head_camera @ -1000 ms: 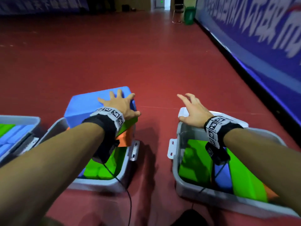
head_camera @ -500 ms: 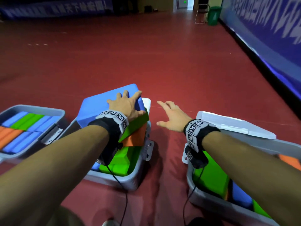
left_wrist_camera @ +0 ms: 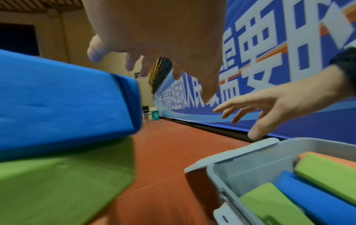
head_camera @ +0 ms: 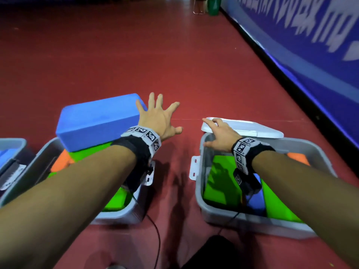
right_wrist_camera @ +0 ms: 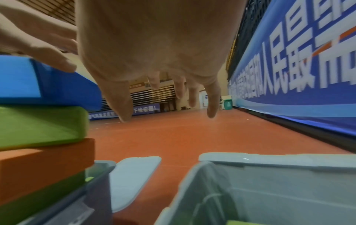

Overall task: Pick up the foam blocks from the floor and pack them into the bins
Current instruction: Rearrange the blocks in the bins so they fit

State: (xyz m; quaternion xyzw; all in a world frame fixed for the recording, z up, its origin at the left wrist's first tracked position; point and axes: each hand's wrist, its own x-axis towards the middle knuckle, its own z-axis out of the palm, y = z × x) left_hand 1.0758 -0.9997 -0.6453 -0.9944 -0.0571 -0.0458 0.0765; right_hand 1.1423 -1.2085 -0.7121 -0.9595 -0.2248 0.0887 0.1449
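Observation:
A big blue foam block [head_camera: 97, 121] lies on top of a green block [head_camera: 91, 152] and an orange block [head_camera: 62, 162], piled above the rim of the left grey bin [head_camera: 120, 216]. My left hand [head_camera: 159, 117] is spread flat at the blue block's right end, with its little finger beside the block's corner and nothing in it. My right hand [head_camera: 219, 133] reaches over the far left corner of the right grey bin [head_camera: 198, 191], fingers straight, at the corner of its white lid [head_camera: 252, 127]. In that bin lie green [head_camera: 219, 177], blue and orange blocks. The left wrist view shows the right hand [left_wrist_camera: 269, 106] just above the bin corner [left_wrist_camera: 265, 143].
A third grey bin [head_camera: 11, 144] with blue blocks stands at the far left. A blue banner wall [head_camera: 310, 55] runs along the right side. A green trash can [head_camera: 213, 4] and a chair stand far back. Red floor [head_camera: 174, 65] stretches ahead and between the bins.
My left hand has slid off the top of the blue block to its right end and spread its fingers. My right hand has swung right to the lid corner of the right bin.

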